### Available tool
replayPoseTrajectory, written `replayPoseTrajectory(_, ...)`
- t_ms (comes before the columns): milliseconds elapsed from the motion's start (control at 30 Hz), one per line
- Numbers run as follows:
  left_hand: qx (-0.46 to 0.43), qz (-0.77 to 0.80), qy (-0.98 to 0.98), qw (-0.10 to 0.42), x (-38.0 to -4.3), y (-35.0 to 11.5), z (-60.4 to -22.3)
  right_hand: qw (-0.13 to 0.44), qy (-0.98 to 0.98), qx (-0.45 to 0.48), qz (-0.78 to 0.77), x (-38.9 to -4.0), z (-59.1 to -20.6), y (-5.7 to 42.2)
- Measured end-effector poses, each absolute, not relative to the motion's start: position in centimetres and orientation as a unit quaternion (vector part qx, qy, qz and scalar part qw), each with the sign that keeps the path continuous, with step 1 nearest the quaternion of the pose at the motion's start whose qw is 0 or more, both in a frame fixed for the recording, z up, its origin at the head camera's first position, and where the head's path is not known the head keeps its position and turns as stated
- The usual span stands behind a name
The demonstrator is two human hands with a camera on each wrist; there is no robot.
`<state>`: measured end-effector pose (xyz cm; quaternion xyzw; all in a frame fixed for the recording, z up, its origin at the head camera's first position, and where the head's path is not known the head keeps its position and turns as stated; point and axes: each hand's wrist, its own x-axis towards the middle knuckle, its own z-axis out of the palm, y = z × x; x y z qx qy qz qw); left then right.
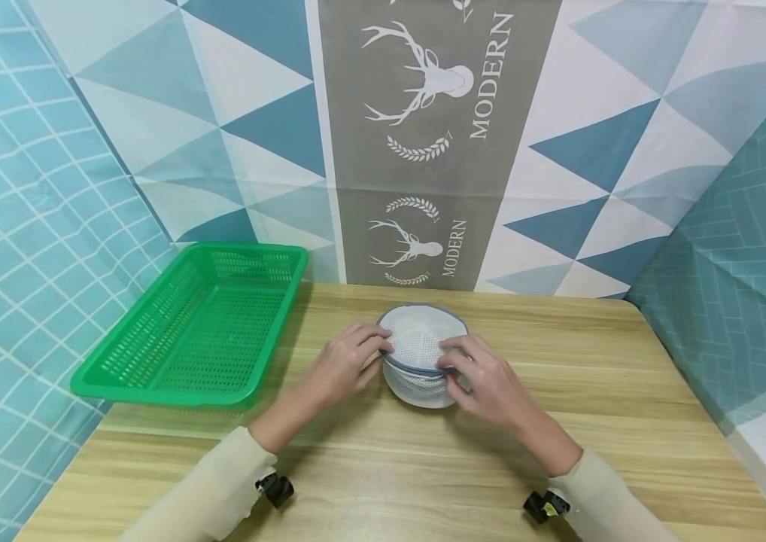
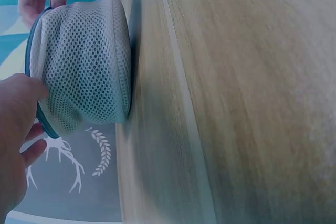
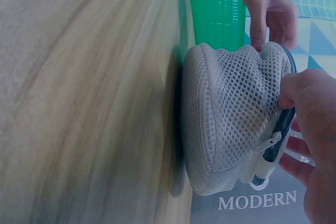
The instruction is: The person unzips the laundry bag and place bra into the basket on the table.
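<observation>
A round white mesh laundry bag [image 1: 424, 388] with a dark blue zipped rim stands upright on the wooden table. My left hand [image 1: 349, 357] pinches the rim on the left side, thumb below and fingers over the top edge. On the right front, my right hand [image 1: 487, 380] grips the same rim between thumb and fingers. A white zipper pull [image 3: 269, 142] hangs at the rim in the right wrist view, just below the right thumb. The mesh side [image 2: 84, 61] looks slightly creased in the left wrist view. What lies inside the bag cannot be seen.
A green plastic basket [image 1: 264, 376] with perforated walls is at the table's left side. The wooden table [image 1: 390, 482] extends around the bag. Behind it hangs a patterned cloth [image 1: 410, 173], with blue tiled sheets at both sides.
</observation>
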<state>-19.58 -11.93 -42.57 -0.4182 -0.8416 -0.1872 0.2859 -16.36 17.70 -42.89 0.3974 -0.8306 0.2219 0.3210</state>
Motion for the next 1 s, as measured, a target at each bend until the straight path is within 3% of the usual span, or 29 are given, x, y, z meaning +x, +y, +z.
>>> replayPoseTrajectory(433,-0.398,-0.194,-0.861,0.251,-21.0,-11.6,-42.3,0.347,-0.809,0.427,0.204,-15.7,-42.4,16.4)
replayPoseTrajectory(1000,-0.418,-0.163,-0.847,0.284,-20.6,-11.6,-42.6,0.329,-0.831,0.394,0.215,-15.9,-42.6,16.8)
